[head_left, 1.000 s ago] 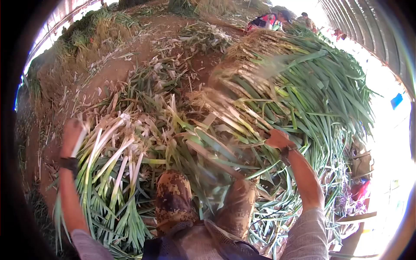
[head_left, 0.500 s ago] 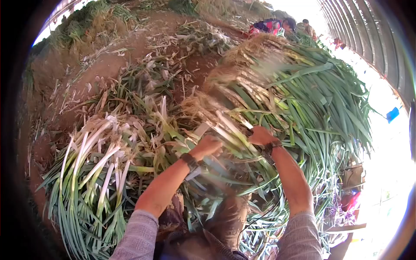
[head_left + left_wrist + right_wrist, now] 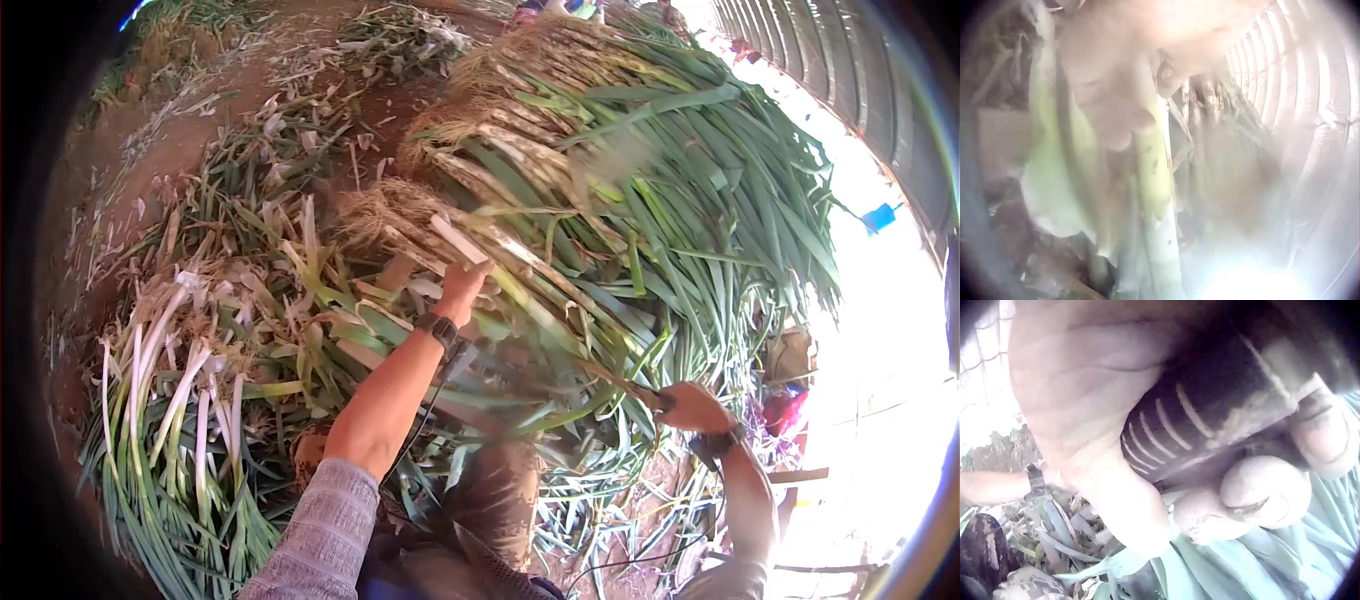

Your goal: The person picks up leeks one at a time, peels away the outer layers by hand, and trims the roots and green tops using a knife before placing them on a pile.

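My left hand point(image 3: 463, 290) grips a leek point(image 3: 520, 297) near its pale base, in front of the knees. In the left wrist view the fingers point(image 3: 1116, 125) curl round the yellow-green leek stalk point(image 3: 1155, 169); that view is hazy. My right hand point(image 3: 697, 408) is out to the right, past the leek's green part. It grips a dark grooved handle point(image 3: 1172, 425), the rest of that tool being hidden. A brownish leaf strip point(image 3: 610, 378) stretches from the leek toward the right hand.
Unpeeled leeks with roots and soil form a big heap point(image 3: 690, 170) ahead and right. Whiter, cleaned leeks point(image 3: 180, 420) lie at the left. Peelings point(image 3: 290, 190) litter the ground between. A thin cable point(image 3: 640, 555) runs near the right forearm. People are partly visible at the far edge.
My left hand came from the cleaned leeks at the left to a leek in the middle. My right hand went from the heap down and right, away from the left hand.
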### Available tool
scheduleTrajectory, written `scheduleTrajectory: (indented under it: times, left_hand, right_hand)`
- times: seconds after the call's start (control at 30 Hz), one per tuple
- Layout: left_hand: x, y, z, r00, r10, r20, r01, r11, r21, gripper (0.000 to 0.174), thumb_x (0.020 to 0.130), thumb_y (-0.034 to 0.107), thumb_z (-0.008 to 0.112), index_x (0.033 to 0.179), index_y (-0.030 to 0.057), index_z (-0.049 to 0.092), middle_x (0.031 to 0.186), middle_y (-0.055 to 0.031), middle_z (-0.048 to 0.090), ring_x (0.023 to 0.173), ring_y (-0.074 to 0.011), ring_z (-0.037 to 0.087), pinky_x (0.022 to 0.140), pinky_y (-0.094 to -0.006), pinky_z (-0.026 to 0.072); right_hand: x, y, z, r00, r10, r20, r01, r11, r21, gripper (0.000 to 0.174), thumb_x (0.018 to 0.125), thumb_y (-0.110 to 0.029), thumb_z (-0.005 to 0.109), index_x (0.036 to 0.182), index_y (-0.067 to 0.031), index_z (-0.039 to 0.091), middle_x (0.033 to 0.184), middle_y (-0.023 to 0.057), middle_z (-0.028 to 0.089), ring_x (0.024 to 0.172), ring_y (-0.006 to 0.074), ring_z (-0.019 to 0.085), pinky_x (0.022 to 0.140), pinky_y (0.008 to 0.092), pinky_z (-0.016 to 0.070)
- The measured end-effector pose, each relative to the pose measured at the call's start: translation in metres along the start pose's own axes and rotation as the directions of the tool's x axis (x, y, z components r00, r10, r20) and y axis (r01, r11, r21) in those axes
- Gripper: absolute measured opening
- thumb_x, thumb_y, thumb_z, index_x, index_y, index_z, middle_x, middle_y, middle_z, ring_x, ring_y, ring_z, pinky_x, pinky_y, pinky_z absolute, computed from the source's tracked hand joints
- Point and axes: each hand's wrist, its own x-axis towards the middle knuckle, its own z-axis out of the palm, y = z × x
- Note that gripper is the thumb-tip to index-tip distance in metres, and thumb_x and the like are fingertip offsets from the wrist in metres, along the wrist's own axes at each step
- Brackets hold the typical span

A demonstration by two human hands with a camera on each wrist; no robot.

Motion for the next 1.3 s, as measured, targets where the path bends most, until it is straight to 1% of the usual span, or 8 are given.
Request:
scheduleTrajectory:
  times: [0.13,0.2,0.3,0.53,0.6,0.97,1.2,1.3]
  left_hand:
    - [0.010,-0.006,0.004,0.998,-0.050,-0.043,0.050,0.999,0.005,0.041,0.089,0.030,0.072,0.112,-0.0009,0.059,0.090,-0.0094,0.062,0.078,-0.0188,0.066,0.049,-0.0362,0.0523]
    - [-0.004,-0.009,-0.003,1.000,-0.017,0.025,0.019,0.999,-0.051,0.037,0.090,0.029,0.071,0.110,0.0007,0.058,0.096,-0.0098,0.061,0.088,-0.0216,0.065,0.063,-0.0410,0.0571]
    - [-0.049,-0.001,-0.021,0.979,0.053,0.194,0.005,0.958,-0.285,0.029,0.092,0.025,0.067,0.110,0.0054,0.056,0.117,-0.0128,0.052,0.110,-0.0314,0.054,0.093,-0.0517,0.0520]
    - [-0.032,-0.022,-0.086,0.979,0.078,0.190,-0.009,0.940,-0.342,0.025,0.093,0.026,0.064,0.107,0.0073,0.056,0.111,-0.0094,0.055,0.103,-0.0262,0.057,0.084,-0.0465,0.0498]
    - [-0.033,-0.019,-0.090,0.977,0.070,0.202,-0.007,0.956,-0.294,0.025,0.095,0.025,0.061,0.110,0.0067,0.056,0.108,-0.0083,0.057,0.099,-0.0249,0.059,0.082,-0.0454,0.0503]
    - [-0.037,-0.015,-0.087,0.994,-0.099,-0.047,0.095,0.992,-0.078,0.031,0.100,0.034,0.053,0.116,0.0072,0.055,0.109,-0.0074,0.052,0.099,-0.0284,0.057,0.089,-0.0544,0.0548]
    - [-0.048,-0.025,-0.069,0.985,-0.050,-0.167,-0.032,0.889,-0.457,0.044,0.104,0.045,0.036,0.121,0.0083,0.052,0.101,-0.0076,0.052,0.097,-0.0284,0.057,0.093,-0.0599,0.0527]
    - [-0.049,-0.033,-0.070,0.974,-0.096,-0.204,-0.029,0.844,-0.535,0.044,0.105,0.044,0.032,0.126,0.0098,0.050,0.110,-0.0092,0.053,0.102,-0.0295,0.057,0.092,-0.0610,0.0525]
  right_hand:
    - [-0.031,0.000,0.005,0.998,0.038,-0.059,-0.028,0.987,0.160,0.030,0.075,-0.031,0.072,0.089,-0.0049,0.069,0.074,0.0175,0.066,0.068,0.0356,0.064,0.065,0.0442,0.0487]
    - [-0.035,-0.010,0.002,0.964,0.090,-0.249,-0.046,0.983,0.176,0.028,0.077,-0.030,0.072,0.086,-0.0036,0.067,0.070,0.0175,0.064,0.064,0.0346,0.062,0.061,0.0433,0.0476]
    - [-0.033,-0.005,0.022,0.963,0.004,-0.271,0.016,0.997,0.072,0.029,0.082,-0.034,0.070,0.080,-0.0046,0.067,0.064,0.0163,0.062,0.058,0.0365,0.061,0.057,0.0443,0.0473]
    - [-0.015,-0.039,0.037,0.956,-0.119,-0.269,0.127,0.992,0.014,0.038,0.088,-0.045,0.061,0.080,-0.0090,0.069,0.062,0.0148,0.063,0.057,0.0372,0.061,0.057,0.0463,0.0485]
    - [-0.007,-0.050,0.040,0.960,-0.125,-0.249,0.137,0.990,0.032,0.025,0.085,-0.037,0.062,0.082,-0.0132,0.070,0.068,0.0159,0.065,0.066,0.0386,0.064,0.060,0.0477,0.0502]
    - [0.033,-0.085,0.070,0.935,-0.188,-0.300,0.209,0.977,0.041,0.027,0.086,-0.036,0.059,0.086,-0.0118,0.071,0.067,0.0166,0.065,0.065,0.0397,0.063,0.063,0.0499,0.0469]
    - [0.049,-0.104,0.055,0.987,-0.060,-0.152,0.072,0.995,0.075,0.030,0.086,-0.038,0.061,0.093,-0.0113,0.072,0.079,0.0179,0.068,0.075,0.0410,0.064,0.071,0.0502,0.0492]
    - [0.086,-0.115,0.062,0.963,-0.179,-0.201,0.201,0.975,0.094,0.034,0.084,-0.039,0.063,0.100,-0.0105,0.071,0.084,0.0195,0.069,0.081,0.0417,0.065,0.076,0.0499,0.0504]
